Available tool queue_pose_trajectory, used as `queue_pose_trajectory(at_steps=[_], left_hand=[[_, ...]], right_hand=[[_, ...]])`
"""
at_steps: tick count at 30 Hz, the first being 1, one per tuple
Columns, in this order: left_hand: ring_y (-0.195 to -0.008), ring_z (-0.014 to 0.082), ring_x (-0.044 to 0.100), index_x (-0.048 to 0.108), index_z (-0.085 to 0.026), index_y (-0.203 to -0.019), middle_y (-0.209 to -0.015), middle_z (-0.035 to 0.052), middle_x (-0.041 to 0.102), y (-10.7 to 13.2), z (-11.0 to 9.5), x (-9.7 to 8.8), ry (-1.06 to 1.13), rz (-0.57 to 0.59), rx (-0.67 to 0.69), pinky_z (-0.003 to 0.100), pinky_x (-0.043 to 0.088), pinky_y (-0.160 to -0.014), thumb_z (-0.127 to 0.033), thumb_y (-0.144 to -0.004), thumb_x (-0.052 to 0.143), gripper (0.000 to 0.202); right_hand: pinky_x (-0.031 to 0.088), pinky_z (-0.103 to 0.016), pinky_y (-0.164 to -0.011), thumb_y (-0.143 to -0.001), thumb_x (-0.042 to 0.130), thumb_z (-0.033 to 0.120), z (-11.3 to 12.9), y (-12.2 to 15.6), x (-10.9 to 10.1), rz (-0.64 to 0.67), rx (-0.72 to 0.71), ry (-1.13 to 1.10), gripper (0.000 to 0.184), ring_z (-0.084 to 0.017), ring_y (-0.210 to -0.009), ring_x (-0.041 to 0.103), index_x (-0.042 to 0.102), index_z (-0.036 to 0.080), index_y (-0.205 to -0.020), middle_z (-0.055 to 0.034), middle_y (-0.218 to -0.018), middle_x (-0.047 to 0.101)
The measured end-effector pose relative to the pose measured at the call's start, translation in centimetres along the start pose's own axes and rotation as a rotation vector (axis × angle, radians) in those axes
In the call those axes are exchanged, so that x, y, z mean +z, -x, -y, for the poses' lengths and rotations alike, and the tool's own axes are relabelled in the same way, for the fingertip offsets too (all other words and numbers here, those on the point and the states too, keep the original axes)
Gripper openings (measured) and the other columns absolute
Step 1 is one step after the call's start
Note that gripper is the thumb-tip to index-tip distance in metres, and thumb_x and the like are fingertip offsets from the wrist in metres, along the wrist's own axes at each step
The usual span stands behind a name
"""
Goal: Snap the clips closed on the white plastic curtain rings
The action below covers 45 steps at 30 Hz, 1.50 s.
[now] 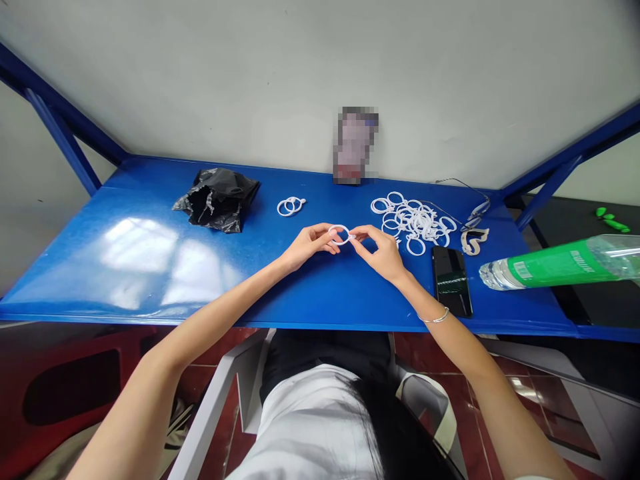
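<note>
A single white plastic ring [339,234] is pinched between both my hands over the middle of the blue table [150,267]. My left hand [310,243] grips its left side with closed fingers. My right hand [383,252] pinches the ring's right side, where a small clasp sticks out. A pile of several loose white rings [414,219] lies just right of my right hand. A small linked cluster of white rings [291,205] rests behind my left hand.
A crumpled black plastic bag [219,198] lies at the back left. A black phone [451,280], a heart-shaped piece [474,240] and a green-labelled water bottle [555,264] on its side sit at the right. A blurred object [355,145] leans against the wall.
</note>
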State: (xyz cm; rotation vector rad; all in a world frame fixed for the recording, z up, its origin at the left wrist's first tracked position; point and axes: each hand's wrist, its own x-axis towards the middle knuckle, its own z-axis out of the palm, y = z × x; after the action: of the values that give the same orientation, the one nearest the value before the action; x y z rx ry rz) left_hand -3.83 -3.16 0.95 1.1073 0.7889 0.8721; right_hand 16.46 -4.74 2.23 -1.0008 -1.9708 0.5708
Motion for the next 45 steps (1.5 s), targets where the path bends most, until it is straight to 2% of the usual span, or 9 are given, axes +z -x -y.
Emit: queue_pose_trajectory(at_steps=[3,7,10,15,20,28,32,39,45], left_hand=[[-0.079,0.0149,0.068,0.059,-0.014,-0.119,-0.101,0.0080,0.071,0.1,-0.2,0.0,-0.069,0.002,0.125,0.029,0.055,-0.078,-0.049,-0.071,0.077,0.062],[-0.084,0.0171,0.069,0.067,-0.012,-0.103,-0.095,0.0084,0.073,0.3,-0.4,-0.1,-0.183,-0.007,0.211,0.030,0.054,-0.083,-0.050,-0.077,0.072,0.046],[-0.080,0.0180,0.069,0.071,-0.011,-0.090,-0.087,0.0090,0.073,0.5,-0.6,0.0,-0.243,-0.001,0.191,0.029,0.055,-0.079,-0.055,-0.081,0.065,0.046],[-0.071,0.0184,0.071,0.071,-0.010,-0.088,-0.080,0.0082,0.073,0.5,-0.5,0.1,-0.194,-0.004,0.097,0.028,0.057,-0.071,-0.061,-0.077,0.066,0.053],[-0.060,0.0169,0.069,0.069,-0.010,-0.081,-0.069,0.0067,0.071,0.2,0.3,0.3,-0.093,-0.139,0.004,0.027,0.055,-0.062,-0.063,-0.070,0.071,0.055],[-0.056,0.0150,0.066,0.068,-0.010,-0.077,-0.065,0.0055,0.069,0.2,0.5,0.5,-0.023,-0.196,-0.031,0.026,0.052,-0.059,-0.061,-0.069,0.073,0.052],[-0.056,0.0137,0.065,0.068,-0.010,-0.080,-0.065,0.0050,0.067,0.3,0.3,0.7,-0.052,-0.161,-0.004,0.025,0.051,-0.058,-0.061,-0.073,0.070,0.052],[-0.068,0.0113,0.063,0.051,-0.015,-0.128,-0.095,0.0057,0.067,0.9,-0.1,0.5,-0.258,-0.079,0.242,0.026,0.054,-0.070,-0.047,-0.074,0.075,0.067],[-0.071,0.0124,0.061,0.050,-0.017,-0.131,-0.104,0.0079,0.065,1.0,-0.3,0.2,-0.533,-0.075,0.370,0.028,0.053,-0.076,-0.045,-0.071,0.078,0.072]], right_hand=[[0.056,-0.032,-0.077,-0.089,0.061,0.033,-0.2,0.0,0.2,0.016,0.179,-0.245,0.014,-0.017,-0.081,0.069,0.064,0.023,-0.098,-0.0019,-0.091,0.071],[0.055,-0.031,-0.073,-0.085,0.066,0.042,-0.4,0.0,0.6,0.061,0.391,-0.555,0.022,-0.015,-0.074,0.067,0.063,0.023,-0.096,-0.0003,-0.080,0.070],[0.052,-0.028,-0.068,-0.081,0.069,0.045,-0.4,0.0,0.8,0.080,0.494,-0.688,0.026,-0.013,-0.066,0.064,0.062,0.022,-0.093,0.0013,-0.071,0.068],[0.049,-0.025,-0.064,-0.080,0.069,0.048,-0.1,0.1,1.2,0.082,0.578,-0.754,0.030,-0.011,-0.062,0.061,0.060,0.022,-0.090,0.0022,-0.069,0.067],[0.052,-0.028,-0.066,-0.085,0.061,0.051,-0.2,0.4,1.7,0.067,0.451,-0.549,0.031,-0.014,-0.066,0.064,0.058,0.021,-0.094,0.0006,-0.071,0.067],[0.054,-0.032,-0.072,-0.091,0.056,0.031,0.1,0.9,1.5,0.015,0.033,0.082,0.013,-0.017,-0.076,0.064,0.062,0.022,-0.099,-0.0032,-0.086,0.067],[0.054,-0.032,-0.073,-0.094,0.054,0.029,-0.1,0.7,1.1,-0.017,0.002,0.132,0.013,-0.018,-0.077,0.065,0.063,0.023,-0.100,-0.0040,-0.087,0.068],[0.054,-0.032,-0.074,-0.095,0.053,0.032,0.0,0.5,0.7,-0.091,-0.019,0.136,0.016,-0.018,-0.077,0.065,0.065,0.022,-0.100,-0.0040,-0.085,0.068],[0.054,-0.034,-0.073,-0.094,0.054,0.033,0.3,0.5,0.6,-0.126,-0.042,0.155,0.015,-0.018,-0.076,0.065,0.065,0.023,-0.096,-0.0045,-0.085,0.070]])
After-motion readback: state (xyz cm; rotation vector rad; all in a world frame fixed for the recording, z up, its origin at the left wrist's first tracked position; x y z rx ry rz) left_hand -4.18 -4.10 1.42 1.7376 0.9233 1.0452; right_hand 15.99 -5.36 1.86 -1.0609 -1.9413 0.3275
